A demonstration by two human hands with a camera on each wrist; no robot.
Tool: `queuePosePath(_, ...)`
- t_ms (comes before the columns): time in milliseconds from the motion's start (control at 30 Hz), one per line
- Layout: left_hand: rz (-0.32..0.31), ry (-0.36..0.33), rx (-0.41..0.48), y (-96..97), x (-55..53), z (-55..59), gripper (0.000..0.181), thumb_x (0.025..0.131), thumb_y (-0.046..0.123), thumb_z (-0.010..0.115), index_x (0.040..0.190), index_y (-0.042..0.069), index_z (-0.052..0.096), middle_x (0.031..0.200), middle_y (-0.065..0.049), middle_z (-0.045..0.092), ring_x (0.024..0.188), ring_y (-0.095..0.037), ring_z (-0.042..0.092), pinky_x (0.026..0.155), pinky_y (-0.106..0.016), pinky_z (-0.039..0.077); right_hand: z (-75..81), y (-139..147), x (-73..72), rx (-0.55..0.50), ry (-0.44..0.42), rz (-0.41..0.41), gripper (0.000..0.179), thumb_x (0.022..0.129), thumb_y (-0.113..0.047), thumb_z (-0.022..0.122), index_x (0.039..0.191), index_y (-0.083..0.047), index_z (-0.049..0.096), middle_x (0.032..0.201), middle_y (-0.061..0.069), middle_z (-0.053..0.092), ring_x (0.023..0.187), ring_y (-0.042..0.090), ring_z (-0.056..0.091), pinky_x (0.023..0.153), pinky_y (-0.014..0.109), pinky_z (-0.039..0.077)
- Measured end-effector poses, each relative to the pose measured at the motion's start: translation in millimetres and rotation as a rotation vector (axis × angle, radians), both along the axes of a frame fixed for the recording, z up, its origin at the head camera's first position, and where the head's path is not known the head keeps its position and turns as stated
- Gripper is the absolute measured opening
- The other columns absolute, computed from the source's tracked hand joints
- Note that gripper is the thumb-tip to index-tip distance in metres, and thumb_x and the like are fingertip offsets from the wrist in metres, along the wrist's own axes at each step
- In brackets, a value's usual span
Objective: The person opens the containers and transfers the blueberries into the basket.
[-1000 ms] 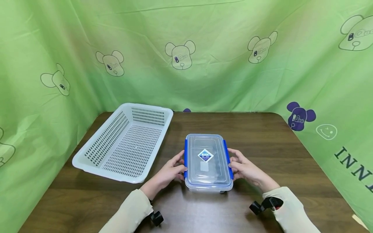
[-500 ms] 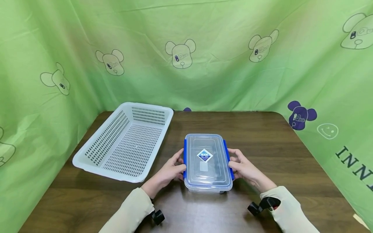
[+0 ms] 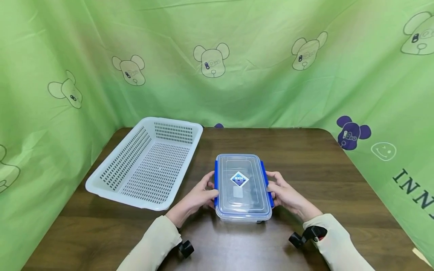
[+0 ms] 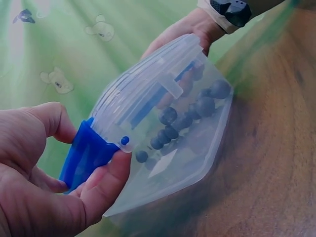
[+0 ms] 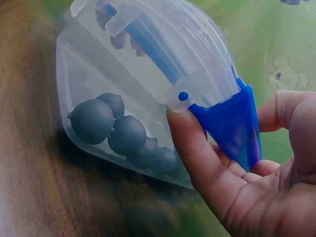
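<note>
"What's furthest left?"

"A white plastic basket [image 3: 118,198] on the table [image 3: 305,150]. Next comes the left hand [image 3: 196,197], wrist low and palm turned towards the box [image 3: 250,194]. Its fingers curl round the blue left clip [image 4: 89,155], one fingertip tucked against the hinge."

"And the box?"

"It sits on the table, between the two hands and to the right of the basket. It's clear plastic, rectangular with rounded corners, and the lid [image 4: 131,89] is on. A blue and white diamond label [image 3: 239,179] is on top. Dark balls [image 5: 94,121] lie inside, some with little pointed tips."

"Then the right side?"

"The right hand [image 3: 286,195] mirrors the other, bent in from the wrist and pinching the blue right clip [image 5: 237,128]. That clip juts outward, with a fingertip under its hinge. So the hands are apart, each clamped on its own clip."
</note>
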State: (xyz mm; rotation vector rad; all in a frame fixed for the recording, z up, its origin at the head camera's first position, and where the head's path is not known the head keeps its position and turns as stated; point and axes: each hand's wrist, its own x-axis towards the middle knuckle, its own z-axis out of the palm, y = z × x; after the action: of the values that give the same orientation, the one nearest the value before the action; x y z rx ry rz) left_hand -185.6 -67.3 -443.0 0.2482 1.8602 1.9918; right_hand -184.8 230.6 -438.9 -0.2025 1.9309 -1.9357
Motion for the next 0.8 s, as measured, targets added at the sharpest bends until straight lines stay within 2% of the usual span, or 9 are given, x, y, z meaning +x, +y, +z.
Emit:
queuePosePath(233, -0.01, 0.005, -0.034, 0.4, -1.7, 1.6, 0.087, 0.076, -0.002, 0.052, 0.155, 0.001, 0.016, 0.104, -0.014, 0.04, 0.062, -0.016, 0.057, 0.047, -0.027, 0.055, -2.2, 4.4, -1.4, -0.044, -0.019, 0.048, 0.063, 0.09, 0.002, 0.039, 0.141, 0.001, 0.003, 0.101, 0.004, 0.057, 0.067, 0.012, 0.056, 0.057, 0.034, 0.059)
queuePosePath(467, -0.018, -0.006, -0.046, -2.6, -4.9, 2.4, 0.089, 0.076, -0.002, 0.053, 0.155, 0.001, 0.014, 0.107, -0.017, 0.039, 0.066, -0.018, 0.052, 0.048, -0.029, 0.057, -5.6, 13.1, -2.7, -0.133, -0.075, 0.109, 0.062, 0.093, 0.003, 0.035, 0.142, 0.003, -0.002, 0.102, 0.005, 0.065, 0.082, 0.019, 0.068, 0.068, 0.039, 0.062)
queuePosePath(700, -0.022, -0.073, -0.016, -2.6, -11.9, -1.1, 0.092, 0.075, -0.003, 0.053, 0.156, 0.008, 0.013, 0.106, -0.016, 0.04, 0.065, -0.015, 0.049, 0.045, -0.026, 0.054, -15.5, 19.8, -2.8, -0.102, -0.082, 0.169, 0.059, 0.101, -0.001, 0.039, 0.145, 0.011, 0.002, 0.109, 0.004, 0.067, 0.095, 0.02, 0.069, 0.072, 0.037, 0.062)
queuePosePath(800, -0.032, -0.088, -0.01, -1.6, -12.9, -2.5, 0.091, 0.075, -0.003, 0.053, 0.156, 0.01, 0.012, 0.104, -0.015, 0.042, 0.063, -0.015, 0.049, 0.044, -0.026, 0.055, -17.6, 20.6, -2.5, -0.09, -0.082, 0.192, 0.062, 0.102, -0.003, 0.039, 0.146, 0.014, -0.001, 0.109, 0.003, 0.067, 0.097, 0.018, 0.068, 0.073, 0.036, 0.062)
